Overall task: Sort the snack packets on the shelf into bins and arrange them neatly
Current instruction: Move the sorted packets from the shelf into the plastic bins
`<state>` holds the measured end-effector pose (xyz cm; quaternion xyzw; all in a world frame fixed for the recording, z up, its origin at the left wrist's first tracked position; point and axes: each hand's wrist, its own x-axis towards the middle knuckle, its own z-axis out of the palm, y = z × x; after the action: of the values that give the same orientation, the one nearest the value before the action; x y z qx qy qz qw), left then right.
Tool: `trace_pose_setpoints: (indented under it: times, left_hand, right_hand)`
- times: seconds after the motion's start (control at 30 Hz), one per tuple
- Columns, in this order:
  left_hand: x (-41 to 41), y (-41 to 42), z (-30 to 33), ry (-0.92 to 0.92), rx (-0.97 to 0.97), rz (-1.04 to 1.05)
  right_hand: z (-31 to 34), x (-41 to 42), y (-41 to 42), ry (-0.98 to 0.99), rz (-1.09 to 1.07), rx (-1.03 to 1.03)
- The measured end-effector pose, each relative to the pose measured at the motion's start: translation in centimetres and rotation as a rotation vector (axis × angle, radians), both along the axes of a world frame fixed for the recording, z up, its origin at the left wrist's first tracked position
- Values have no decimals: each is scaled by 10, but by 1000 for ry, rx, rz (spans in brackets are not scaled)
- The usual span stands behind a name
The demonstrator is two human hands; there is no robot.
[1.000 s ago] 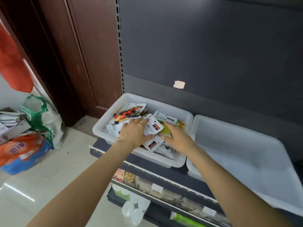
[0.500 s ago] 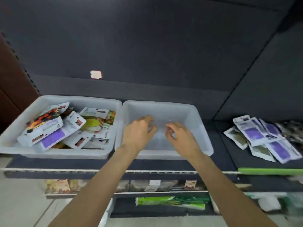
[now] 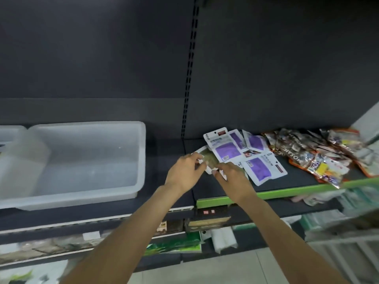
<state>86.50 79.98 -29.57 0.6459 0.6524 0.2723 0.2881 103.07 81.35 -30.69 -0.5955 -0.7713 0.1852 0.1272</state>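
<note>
A loose pile of white packets with purple panels (image 3: 242, 152) lies on the dark shelf right of a white bin (image 3: 88, 160) with nothing in it. At the pile's left edge is a white packet with an olive-green panel (image 3: 209, 158). My left hand (image 3: 184, 173) pinches that packet's left edge. My right hand (image 3: 231, 177) has its fingers curled on the same packet's lower edge. Part of the packet is hidden under my fingers.
A heap of shiny brown and orange packets (image 3: 320, 156) fills the shelf's right end. A second white bin (image 3: 10, 136) shows at the far left. The shelf's front edge has a green strip (image 3: 287, 191). Lower shelves (image 3: 184, 226) hold more goods.
The view swung right from the full bin past the second bin. Both hands left the bins and moved right onto the packet pile, taking hold of the olive-green packet.
</note>
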Motion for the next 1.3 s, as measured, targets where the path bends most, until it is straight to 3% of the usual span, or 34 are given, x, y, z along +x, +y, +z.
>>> trace_pose_setpoints:
  times: [0.17,0.33,0.47,0.57,0.7,0.83,0.93,1.1,1.3]
  left_hand:
    - [37,47,-26,17,-98,-73]
    - [43,83,-48,-212,-244,119]
    - [38,100,-74,-14,-322,204]
    - [41,104,-87,-19,-369,209]
    - [45,110,-94,-177,-272,388]
    - [48,109,-91,-269,-291,570]
    - [53,99,-83,-295,-247,604]
    - [52,88,-55,-299,31,697]
    - [40,81,-37,-314,37,729]
  right_hand:
    - [-29,52,37,47,-75,-105]
    - [-44,85,64,142,-178,-218]
    - [-53,100,85,69,-130,-221]
    - [-59,98,100,2,-19,-243]
    - [-73,90,120,-86,76,-246]
    - [-76,87,132,21,15,-118]
    - [-73,87,146,20,15,-55]
    - [-72,76,164,7,112,-160]
    - [-69,58,176,-87,134,-104]
